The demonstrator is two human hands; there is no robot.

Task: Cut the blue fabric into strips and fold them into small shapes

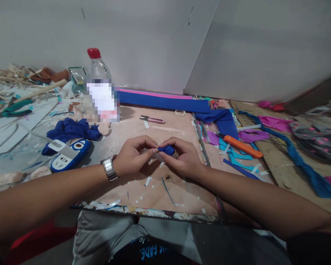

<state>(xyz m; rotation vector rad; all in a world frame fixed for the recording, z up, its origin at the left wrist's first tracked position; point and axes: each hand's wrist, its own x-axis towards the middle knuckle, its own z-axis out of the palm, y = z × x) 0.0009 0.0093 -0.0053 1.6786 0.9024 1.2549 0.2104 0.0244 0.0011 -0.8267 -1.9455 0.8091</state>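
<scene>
A small bundle of blue fabric [167, 149] is pinched between my two hands above the middle of the worktable. My left hand [136, 156], with a metal watch at the wrist, grips its left end between thumb and fingertips. The fingers of my right hand [183, 158] are closed around the other end. Part of the bundle is hidden by the fingers. Beyond the hands lie pink thread snips [152, 119]. To the left are a heap of dark blue fabric pieces [71, 129] and a blue-and-white glue gun or similar device [71, 156].
A bottle with a red cap [94, 53] stands behind a blurred phone [102, 99]. A blue fabric strip [162, 101] runs along the back. An orange utility knife [239, 145] lies right among fabric scraps. Green-handled pliers [16, 108] rest far left.
</scene>
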